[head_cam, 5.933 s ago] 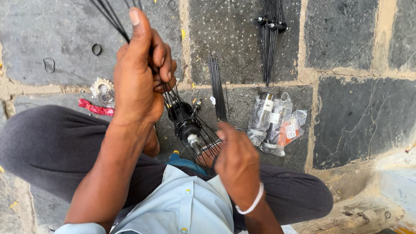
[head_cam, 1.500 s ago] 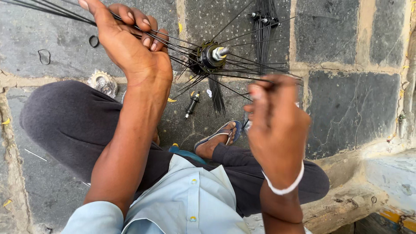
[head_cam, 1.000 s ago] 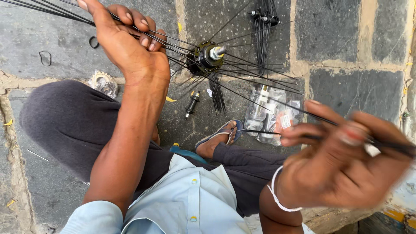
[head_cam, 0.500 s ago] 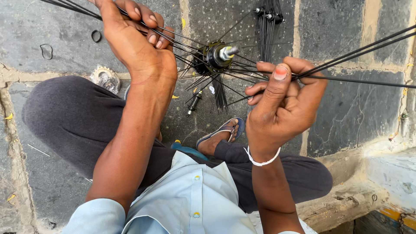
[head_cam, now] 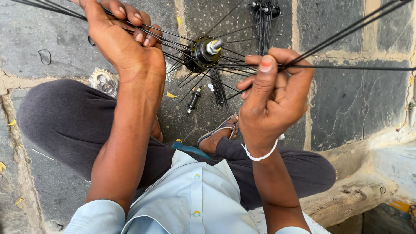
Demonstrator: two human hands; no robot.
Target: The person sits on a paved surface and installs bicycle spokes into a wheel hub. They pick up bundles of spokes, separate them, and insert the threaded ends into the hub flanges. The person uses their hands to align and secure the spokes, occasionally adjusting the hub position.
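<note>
A black bicycle wheel hub [head_cam: 203,51] with a silver axle end hangs in the air in front of me, thin black spokes [head_cam: 346,34] fanning out from it on both sides. My left hand [head_cam: 123,39] grips a bundle of spokes on the left side of the hub. My right hand [head_cam: 275,93] is closed around several spokes on the right, thumb up, a white band on its wrist. I sit cross-legged in dark trousers and a light blue shirt.
On the stone-paved ground lie a silver toothed sprocket [head_cam: 103,81], a small black axle part [head_cam: 193,99], a bundle of loose spokes [head_cam: 264,17] and small rings [head_cam: 44,56]. A sandal [head_cam: 219,130] is on my foot. A raised stone kerb [head_cam: 359,190] runs at the right.
The hub was lifted from my lap and its spokes spread out. My right hand swung out to the right, then came back gathering spokes and now grips them near the hub.
</note>
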